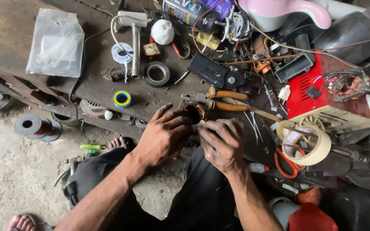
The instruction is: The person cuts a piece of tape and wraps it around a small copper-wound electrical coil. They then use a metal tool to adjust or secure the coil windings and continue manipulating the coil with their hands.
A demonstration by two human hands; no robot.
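My left hand [163, 136] wraps around a small motor stator with copper windings [195, 113], holding it at the near edge of the dark workbench [91, 85]. My right hand [222, 143] presses against the same part from the right, its fingertips at the windings. Both hands are smeared with grease. Most of the stator is hidden under my fingers. Orange-handled pliers [225, 100] lie on the bench just beyond the part.
The bench carries a blue-and-yellow tape roll [122, 99], a black tape roll [157, 73], a clear plastic bag [56, 42], a red metal box [317, 96] and a wide beige tape roll [307, 143]. A wire spool [34, 126] sits on the concrete floor at left.
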